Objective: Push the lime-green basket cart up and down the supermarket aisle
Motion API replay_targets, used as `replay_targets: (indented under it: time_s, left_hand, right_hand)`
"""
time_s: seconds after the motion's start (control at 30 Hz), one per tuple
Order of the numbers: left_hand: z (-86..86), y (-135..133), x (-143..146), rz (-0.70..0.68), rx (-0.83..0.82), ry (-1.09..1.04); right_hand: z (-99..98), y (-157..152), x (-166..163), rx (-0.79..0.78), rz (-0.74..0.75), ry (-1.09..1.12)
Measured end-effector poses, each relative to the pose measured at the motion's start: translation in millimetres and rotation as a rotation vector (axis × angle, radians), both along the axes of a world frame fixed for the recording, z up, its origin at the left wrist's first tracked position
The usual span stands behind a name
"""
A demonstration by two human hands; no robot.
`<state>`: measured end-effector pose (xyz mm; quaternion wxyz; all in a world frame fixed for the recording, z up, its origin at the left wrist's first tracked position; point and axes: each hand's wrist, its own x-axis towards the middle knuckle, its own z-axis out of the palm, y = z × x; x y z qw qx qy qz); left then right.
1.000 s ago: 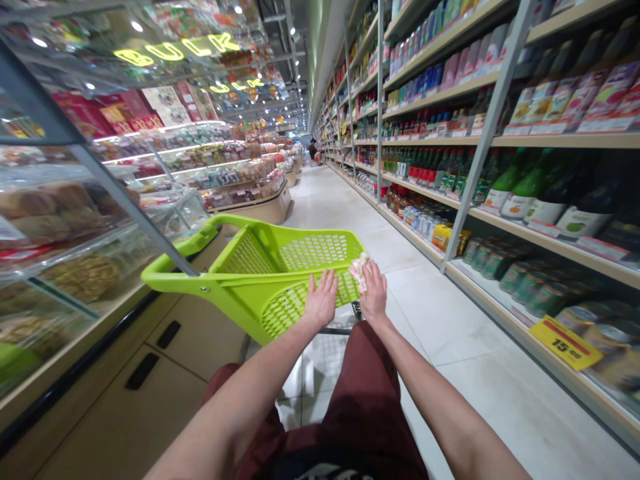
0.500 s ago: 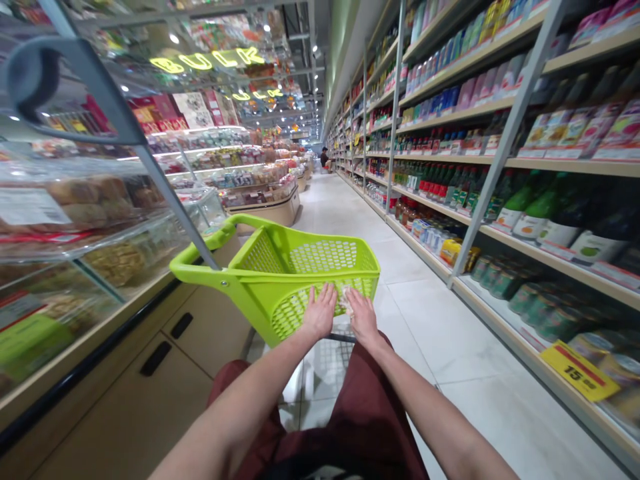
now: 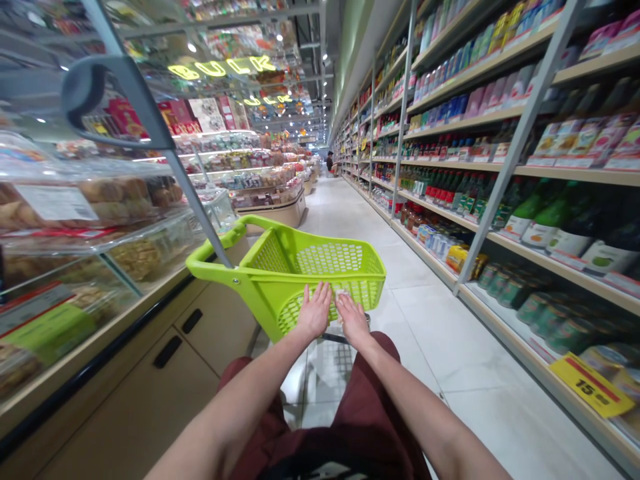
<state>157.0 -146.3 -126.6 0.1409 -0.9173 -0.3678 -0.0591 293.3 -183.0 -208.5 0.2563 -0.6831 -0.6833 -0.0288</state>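
Observation:
A bright green shopping cart basket (image 3: 260, 283) with oval holes in its sides stands in front of me. My left hand (image 3: 315, 311) lies flat against the near side wall, fingers extended and nothing in them. Close beside it, my right hand (image 3: 354, 319) presses a crumpled white tissue (image 3: 341, 297) to the same perforated wall; most of the tissue is hidden under the fingers. The basket's inside, as far as it shows, holds no goods. A grey pole with a looped handle (image 3: 120, 100) rises past the cart's left end.
Shelves of bottles and cans (image 3: 500, 230) line the right side, with a yellow price tag (image 3: 591, 385) low down. A counter with packaged baked goods (image 3: 95, 200) runs along the left. Far down the tiled aisle (image 3: 345, 213), a person (image 3: 330, 162) is low beside the shelves.
My right hand has slid left along the basket wall with the tissue, closer to my left hand. The whole view has shifted slightly, so the cart appears farther right.

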Motion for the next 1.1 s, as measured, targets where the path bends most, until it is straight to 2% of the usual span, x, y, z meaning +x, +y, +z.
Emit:
replay_targets:
  time_s: [0.1, 0.23, 0.3, 0.4, 0.53, 0.63, 0.7, 0.83, 0.9, 0.97, 1.1]
  left_hand:
    - [1.4, 1.9, -7.6, 0.028, 0.004, -0.005]
    - [7.6, 8.7, -17.1, 0.055, 0.068, -0.056]
    - [10.7, 12.4, -21.0, 0.076, 0.105, -0.082]
    - [11.6, 16.3, -25.9, 0.089, 0.120, -0.093]
    - [5.2, 15.8, -33.1, 0.064, 0.084, -0.068]
    - [-1.5, 12.0, -40.9, 0.035, 0.050, -0.044]
    - [-5.1, 10.1, -47.0, 0.022, 0.043, -0.039]
    - [-4.8, 12.0, -58.0, 0.041, 0.100, -0.080]
    - [-0.1, 15.0, -61.4, 0.069, 0.142, -0.106]
    - [6.0, 17.6, -63.7, 0.087, 0.170, -0.122]
    - [16.9, 20.3, -70.0, 0.110, 0.176, -0.132]
  right_hand:
    - [7.4, -5.0, -0.4, 0.049, 0.066, 0.023]
    - [38.4, -1.3, -0.4, 0.383, 0.014, 0.082]
    - [51.0, 4.9, -3.5, 0.471, -0.018, 0.096]
    - [51.8, 13.6, -14.0, 0.360, 0.017, 0.081]
    - [26.7, 12.5, -30.8, 0.045, 0.113, 0.038]
    - [12.3, 4.0, -37.4, -0.096, 0.158, 0.042]
    - [13.1, -0.4, -38.1, -0.061, 0.171, 0.063]
    - [38.5, 2.0, -36.4, 0.291, 0.130, 0.109]
    - [53.6, 8.2, -37.4, 0.417, 0.093, 0.111]
    - [62.0, 15.0, -40.8, 0.425, 0.075, 0.097]
    - [52.0, 20.8, -52.3, 0.194, 0.138, 0.043]
